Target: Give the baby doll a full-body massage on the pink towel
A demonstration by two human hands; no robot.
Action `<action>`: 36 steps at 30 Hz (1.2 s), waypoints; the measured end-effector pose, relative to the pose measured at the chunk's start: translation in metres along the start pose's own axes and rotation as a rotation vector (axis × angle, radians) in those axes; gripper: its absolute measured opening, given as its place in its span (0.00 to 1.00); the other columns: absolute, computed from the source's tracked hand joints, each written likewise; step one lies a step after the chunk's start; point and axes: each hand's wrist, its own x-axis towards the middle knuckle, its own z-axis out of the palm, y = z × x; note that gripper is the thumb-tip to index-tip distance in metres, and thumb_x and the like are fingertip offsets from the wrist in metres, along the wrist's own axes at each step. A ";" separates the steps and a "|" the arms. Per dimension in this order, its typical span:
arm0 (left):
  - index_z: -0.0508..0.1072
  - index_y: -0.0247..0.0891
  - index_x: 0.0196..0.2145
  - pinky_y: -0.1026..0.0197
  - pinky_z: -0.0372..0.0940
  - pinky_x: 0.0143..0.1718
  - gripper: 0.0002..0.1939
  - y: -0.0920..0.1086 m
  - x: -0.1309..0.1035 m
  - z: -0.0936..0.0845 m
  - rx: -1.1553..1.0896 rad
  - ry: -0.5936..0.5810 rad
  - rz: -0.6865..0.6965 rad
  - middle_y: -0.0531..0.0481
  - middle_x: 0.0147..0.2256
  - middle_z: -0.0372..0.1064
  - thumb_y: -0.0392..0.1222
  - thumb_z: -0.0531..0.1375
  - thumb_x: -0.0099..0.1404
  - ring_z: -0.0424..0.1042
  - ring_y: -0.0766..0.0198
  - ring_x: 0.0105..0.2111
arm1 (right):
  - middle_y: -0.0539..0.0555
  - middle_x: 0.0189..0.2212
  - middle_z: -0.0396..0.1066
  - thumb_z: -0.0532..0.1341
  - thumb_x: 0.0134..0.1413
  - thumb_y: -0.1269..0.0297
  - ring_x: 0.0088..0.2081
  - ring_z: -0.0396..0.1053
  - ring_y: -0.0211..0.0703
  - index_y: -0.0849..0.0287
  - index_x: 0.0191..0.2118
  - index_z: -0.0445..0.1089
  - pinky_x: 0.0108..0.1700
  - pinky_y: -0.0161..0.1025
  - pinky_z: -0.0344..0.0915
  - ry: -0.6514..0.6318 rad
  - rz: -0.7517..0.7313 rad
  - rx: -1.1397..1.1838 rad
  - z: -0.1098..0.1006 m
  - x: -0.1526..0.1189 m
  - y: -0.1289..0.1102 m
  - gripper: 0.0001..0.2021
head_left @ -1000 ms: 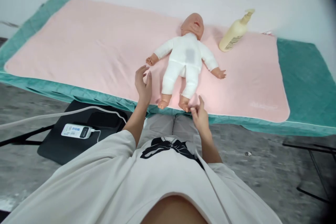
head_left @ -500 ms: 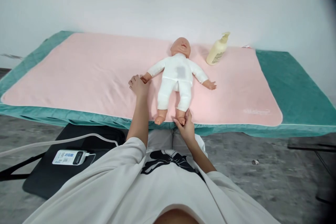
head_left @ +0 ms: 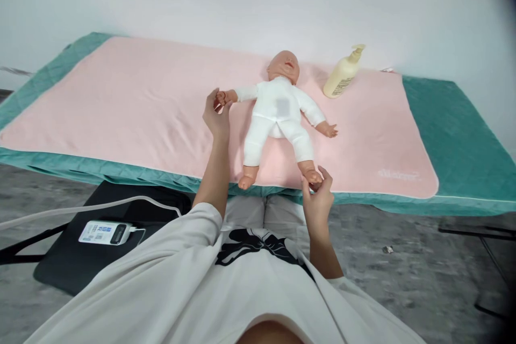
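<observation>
A baby doll (head_left: pixel 278 102) with a white cloth body lies on its back on a pink mat (head_left: pixel 161 97), head toward the wall. My left hand (head_left: pixel 216 115) is closed around the doll's hand (head_left: pixel 226 97) on the left side, that arm stretched out sideways. At the mat's front edge, my right hand (head_left: pixel 318 193) has its thumb and fingers about the doll's foot (head_left: pixel 311 173) on the right side. The other foot (head_left: pixel 248 178) rests near the edge, untouched. The doll's right-side arm (head_left: pixel 312 110) lies out on the mat.
A cream pump bottle (head_left: pixel 342 76) stands right of the doll's head. Green quilted cover (head_left: pixel 463 134) shows around the mat. Below on the left, a white power bank (head_left: pixel 102 232) with a cable lies on a black seat (head_left: pixel 76 263). The wall (head_left: pixel 242 0) rises behind.
The doll's held arm has been raised toward head level by my left hand. My right hand has moved right with the foot, spreading the doll's legs apart.
</observation>
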 end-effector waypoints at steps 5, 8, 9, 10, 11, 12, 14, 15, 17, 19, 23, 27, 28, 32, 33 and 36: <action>0.65 0.46 0.62 0.53 0.67 0.60 0.31 0.019 0.013 0.023 -0.146 -0.031 0.126 0.45 0.56 0.70 0.56 0.64 0.65 0.69 0.55 0.59 | 0.60 0.51 0.75 0.61 0.56 0.46 0.41 0.79 0.52 0.51 0.56 0.66 0.38 0.44 0.75 0.085 -0.100 0.068 -0.001 0.013 -0.012 0.25; 0.68 0.45 0.59 0.52 0.64 0.62 0.30 0.034 0.019 0.041 -0.179 -0.094 0.199 0.46 0.55 0.72 0.56 0.66 0.63 0.71 0.55 0.58 | 0.59 0.53 0.74 0.61 0.58 0.47 0.45 0.78 0.52 0.51 0.58 0.64 0.43 0.45 0.76 0.107 -0.146 0.102 0.005 0.023 -0.021 0.25; 0.71 0.44 0.56 0.52 0.65 0.62 0.28 0.039 0.021 0.047 -0.187 -0.122 0.233 0.46 0.54 0.73 0.56 0.66 0.62 0.72 0.54 0.56 | 0.59 0.53 0.74 0.60 0.58 0.48 0.47 0.77 0.52 0.51 0.58 0.63 0.45 0.45 0.76 0.113 -0.161 0.117 0.008 0.027 -0.024 0.25; 0.73 0.42 0.53 0.51 0.66 0.61 0.26 0.042 0.021 0.052 -0.191 -0.159 0.261 0.46 0.52 0.74 0.56 0.67 0.62 0.72 0.53 0.56 | 0.59 0.53 0.73 0.60 0.58 0.48 0.49 0.77 0.52 0.51 0.59 0.63 0.47 0.46 0.75 0.118 -0.174 0.133 0.010 0.032 -0.028 0.25; 0.75 0.42 0.51 0.51 0.66 0.61 0.24 0.045 0.021 0.058 -0.184 -0.203 0.276 0.46 0.52 0.75 0.56 0.67 0.61 0.72 0.52 0.56 | 0.59 0.54 0.73 0.60 0.59 0.48 0.52 0.75 0.53 0.51 0.60 0.62 0.49 0.47 0.75 0.119 -0.188 0.149 0.013 0.037 -0.031 0.25; 0.76 0.43 0.50 0.50 0.65 0.61 0.23 0.047 0.021 0.062 -0.174 -0.253 0.288 0.47 0.51 0.75 0.56 0.68 0.61 0.72 0.52 0.56 | 0.60 0.55 0.72 0.59 0.59 0.49 0.53 0.74 0.53 0.51 0.60 0.61 0.50 0.47 0.75 0.119 -0.203 0.162 0.015 0.042 -0.034 0.26; 0.77 0.45 0.48 0.49 0.65 0.62 0.20 0.048 0.018 0.069 -0.154 -0.360 0.316 0.49 0.50 0.76 0.54 0.68 0.60 0.72 0.53 0.56 | 0.61 0.57 0.69 0.58 0.61 0.48 0.55 0.73 0.54 0.52 0.61 0.59 0.50 0.49 0.75 0.113 -0.235 0.175 0.019 0.053 -0.039 0.27; 0.77 0.46 0.47 0.49 0.65 0.62 0.18 0.047 0.017 0.071 -0.151 -0.413 0.338 0.51 0.50 0.76 0.53 0.68 0.61 0.72 0.54 0.56 | 0.62 0.58 0.68 0.57 0.61 0.48 0.56 0.72 0.54 0.52 0.62 0.57 0.51 0.49 0.75 0.110 -0.255 0.178 0.021 0.059 -0.040 0.27; 0.78 0.49 0.46 0.49 0.65 0.62 0.15 0.044 0.015 0.073 -0.151 -0.517 0.376 0.54 0.50 0.76 0.52 0.68 0.61 0.72 0.56 0.57 | 0.63 0.59 0.67 0.57 0.62 0.48 0.57 0.72 0.54 0.52 0.63 0.56 0.52 0.50 0.74 0.118 -0.303 0.191 0.026 0.070 -0.041 0.27; 0.77 0.50 0.46 0.46 0.64 0.64 0.16 0.040 0.015 0.072 -0.131 -0.619 0.372 0.56 0.51 0.75 0.54 0.66 0.62 0.70 0.55 0.59 | 0.62 0.58 0.67 0.56 0.62 0.48 0.58 0.71 0.54 0.52 0.62 0.55 0.52 0.51 0.74 0.125 -0.350 0.211 0.030 0.080 -0.039 0.27; 0.76 0.54 0.48 0.42 0.56 0.68 0.18 0.034 0.020 0.072 -0.067 -0.784 0.361 0.58 0.55 0.72 0.61 0.61 0.63 0.65 0.53 0.61 | 0.60 0.57 0.67 0.57 0.61 0.45 0.56 0.72 0.52 0.52 0.62 0.54 0.50 0.51 0.75 0.105 -0.380 0.235 0.038 0.096 -0.036 0.28; 0.75 0.65 0.44 0.48 0.53 0.70 0.17 0.030 0.024 0.077 -0.019 -0.893 0.384 0.69 0.55 0.70 0.68 0.58 0.62 0.61 0.56 0.63 | 0.59 0.55 0.66 0.57 0.61 0.44 0.56 0.72 0.52 0.50 0.63 0.53 0.50 0.52 0.75 0.086 -0.363 0.250 0.041 0.101 -0.036 0.30; 0.75 0.66 0.44 0.48 0.53 0.70 0.17 0.030 0.025 0.077 -0.001 -0.896 0.384 0.71 0.55 0.70 0.69 0.57 0.61 0.61 0.56 0.63 | 0.60 0.56 0.66 0.57 0.61 0.43 0.56 0.71 0.52 0.50 0.63 0.52 0.50 0.52 0.75 0.080 -0.363 0.249 0.041 0.100 -0.035 0.30; 0.74 0.63 0.48 0.42 0.52 0.69 0.22 0.032 0.021 0.075 0.051 -0.834 0.365 0.67 0.55 0.70 0.70 0.56 0.60 0.61 0.52 0.63 | 0.60 0.57 0.64 0.55 0.62 0.43 0.58 0.70 0.53 0.49 0.65 0.51 0.50 0.53 0.74 0.070 -0.388 0.243 0.041 0.099 -0.033 0.30; 0.73 0.64 0.50 0.42 0.53 0.68 0.24 0.033 0.019 0.073 0.060 -0.797 0.344 0.67 0.54 0.71 0.70 0.56 0.59 0.60 0.51 0.64 | 0.60 0.57 0.64 0.55 0.62 0.43 0.58 0.70 0.53 0.49 0.65 0.51 0.50 0.54 0.74 0.073 -0.400 0.241 0.040 0.099 -0.032 0.30; 0.67 0.68 0.56 0.44 0.54 0.67 0.30 0.034 0.012 0.066 0.076 -0.631 0.272 0.67 0.53 0.72 0.73 0.56 0.57 0.58 0.52 0.64 | 0.59 0.58 0.63 0.56 0.62 0.45 0.60 0.68 0.54 0.48 0.65 0.51 0.53 0.56 0.73 0.086 -0.451 0.232 0.036 0.099 -0.029 0.30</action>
